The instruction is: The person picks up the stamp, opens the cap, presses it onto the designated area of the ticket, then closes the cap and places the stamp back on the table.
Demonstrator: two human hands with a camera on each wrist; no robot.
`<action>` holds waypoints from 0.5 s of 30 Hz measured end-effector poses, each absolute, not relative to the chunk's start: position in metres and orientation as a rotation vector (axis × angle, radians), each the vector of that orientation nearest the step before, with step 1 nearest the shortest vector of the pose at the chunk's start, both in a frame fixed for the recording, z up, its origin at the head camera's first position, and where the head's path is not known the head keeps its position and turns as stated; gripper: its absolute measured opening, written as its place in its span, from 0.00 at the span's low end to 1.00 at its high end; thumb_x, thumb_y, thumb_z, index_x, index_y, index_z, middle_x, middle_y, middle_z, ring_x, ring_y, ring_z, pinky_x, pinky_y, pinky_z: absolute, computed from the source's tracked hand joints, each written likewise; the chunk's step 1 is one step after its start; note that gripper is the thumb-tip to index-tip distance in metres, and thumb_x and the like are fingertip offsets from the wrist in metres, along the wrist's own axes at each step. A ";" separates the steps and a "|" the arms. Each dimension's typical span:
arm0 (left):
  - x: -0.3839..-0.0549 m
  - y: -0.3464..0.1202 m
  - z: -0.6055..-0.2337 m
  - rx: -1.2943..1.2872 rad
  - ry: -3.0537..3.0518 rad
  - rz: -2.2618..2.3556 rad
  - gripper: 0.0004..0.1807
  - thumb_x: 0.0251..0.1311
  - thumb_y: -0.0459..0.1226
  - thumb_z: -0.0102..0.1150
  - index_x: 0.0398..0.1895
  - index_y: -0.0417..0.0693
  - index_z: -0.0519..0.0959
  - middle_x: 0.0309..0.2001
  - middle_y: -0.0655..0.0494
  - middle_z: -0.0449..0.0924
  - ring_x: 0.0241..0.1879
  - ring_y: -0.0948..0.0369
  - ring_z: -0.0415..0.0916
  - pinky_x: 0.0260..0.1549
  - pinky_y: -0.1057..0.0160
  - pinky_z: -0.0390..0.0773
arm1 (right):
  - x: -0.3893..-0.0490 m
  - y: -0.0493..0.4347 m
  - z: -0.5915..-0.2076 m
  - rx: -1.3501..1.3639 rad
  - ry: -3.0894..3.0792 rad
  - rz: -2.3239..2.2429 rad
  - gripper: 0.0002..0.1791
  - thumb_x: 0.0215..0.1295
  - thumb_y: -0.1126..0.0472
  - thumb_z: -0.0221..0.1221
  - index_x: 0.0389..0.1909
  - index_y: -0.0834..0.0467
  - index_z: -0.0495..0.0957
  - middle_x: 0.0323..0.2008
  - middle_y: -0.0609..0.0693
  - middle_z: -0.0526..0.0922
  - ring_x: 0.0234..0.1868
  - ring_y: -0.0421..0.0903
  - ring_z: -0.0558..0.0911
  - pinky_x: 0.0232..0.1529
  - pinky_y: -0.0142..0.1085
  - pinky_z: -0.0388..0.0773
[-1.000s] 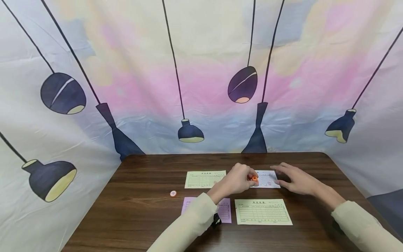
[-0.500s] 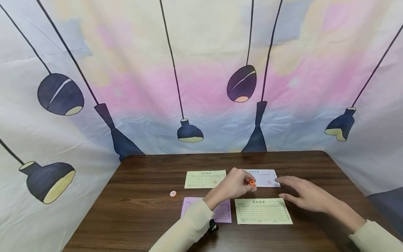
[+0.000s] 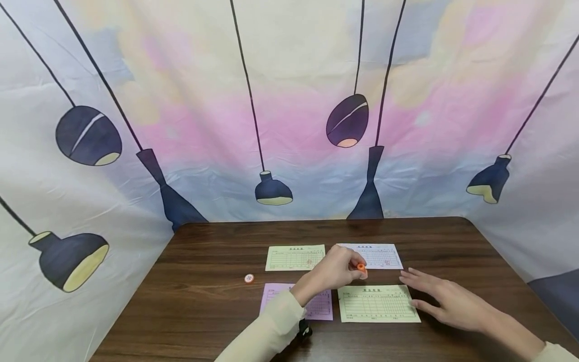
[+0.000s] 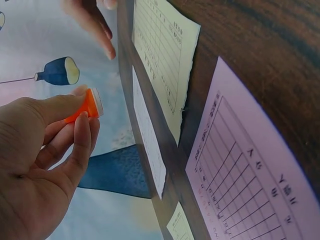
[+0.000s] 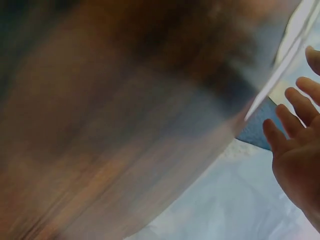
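Note:
My left hand (image 3: 335,269) pinches a small orange stamp (image 3: 361,267) between thumb and fingers. In the left wrist view the stamp (image 4: 89,106) shows a white end and is held above the table. Beneath and beyond it lies a white slip with blue print (image 3: 380,255), with a red mark at its lower right. My right hand (image 3: 452,299) is spread with loosely straight fingers, its fingertips at the right edge of the near green slip (image 3: 379,304). A far green slip (image 3: 289,257) also bears a red mark. My left forearm partly covers a purple slip (image 3: 323,304).
A round white cap with a red-orange rim (image 3: 249,278) lies on the dark wooden table (image 3: 194,301), left of the slips. A cloth backdrop (image 3: 307,60) printed with lamps hangs behind the table's far edge.
My left hand has drawn back slightly with the stamp, uncovering more of the white slip. My right hand has left the white slip and come nearer, to the near green slip.

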State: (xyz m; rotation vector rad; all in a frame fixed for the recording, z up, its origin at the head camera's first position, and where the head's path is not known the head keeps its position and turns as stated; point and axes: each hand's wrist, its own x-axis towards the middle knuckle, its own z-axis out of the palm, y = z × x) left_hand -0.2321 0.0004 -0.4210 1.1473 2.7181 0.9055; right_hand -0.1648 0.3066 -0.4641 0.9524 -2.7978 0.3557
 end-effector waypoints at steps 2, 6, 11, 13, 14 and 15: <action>-0.232 0.000 -0.422 1.147 2.718 0.903 0.11 0.67 0.38 0.71 0.48 0.43 0.90 0.37 0.58 0.91 0.30 0.78 0.77 0.30 0.80 0.75 | -0.162 0.306 -0.468 0.967 -2.794 0.356 0.31 0.75 0.40 0.60 0.74 0.47 0.74 0.71 0.49 0.79 0.70 0.52 0.79 0.55 0.44 0.86; -0.232 0.001 -0.424 1.144 2.723 0.897 0.11 0.67 0.39 0.71 0.47 0.44 0.90 0.37 0.58 0.91 0.30 0.78 0.77 0.29 0.80 0.75 | -0.159 0.306 -0.476 0.968 -2.793 0.347 0.31 0.76 0.40 0.59 0.75 0.46 0.73 0.72 0.49 0.78 0.71 0.48 0.79 0.55 0.43 0.86; -0.231 0.003 -0.426 1.148 2.725 0.899 0.09 0.66 0.38 0.72 0.45 0.46 0.91 0.36 0.59 0.91 0.30 0.78 0.77 0.29 0.80 0.74 | -0.159 0.308 -0.485 0.970 -2.754 0.295 0.30 0.78 0.44 0.57 0.77 0.44 0.70 0.74 0.47 0.76 0.76 0.37 0.71 0.58 0.41 0.85; -0.231 0.004 -0.427 1.145 2.720 0.905 0.08 0.66 0.38 0.72 0.45 0.46 0.91 0.35 0.59 0.91 0.30 0.78 0.76 0.29 0.80 0.74 | -0.159 0.309 -0.488 0.985 -2.728 0.270 0.30 0.79 0.45 0.58 0.78 0.44 0.69 0.74 0.46 0.76 0.77 0.31 0.66 0.58 0.39 0.84; -0.231 0.004 -0.428 1.144 2.717 0.905 0.08 0.66 0.38 0.72 0.44 0.46 0.91 0.35 0.59 0.91 0.30 0.79 0.76 0.29 0.80 0.74 | -0.159 0.310 -0.489 0.995 -2.713 0.258 0.30 0.79 0.46 0.58 0.78 0.43 0.69 0.75 0.45 0.75 0.78 0.29 0.64 0.58 0.38 0.84; -0.231 0.004 -0.428 1.145 2.716 0.905 0.08 0.66 0.39 0.72 0.44 0.46 0.91 0.35 0.59 0.91 0.29 0.79 0.76 0.29 0.80 0.74 | -0.158 0.311 -0.491 1.004 -2.703 0.243 0.30 0.79 0.46 0.58 0.78 0.43 0.68 0.75 0.45 0.75 0.78 0.27 0.63 0.59 0.36 0.83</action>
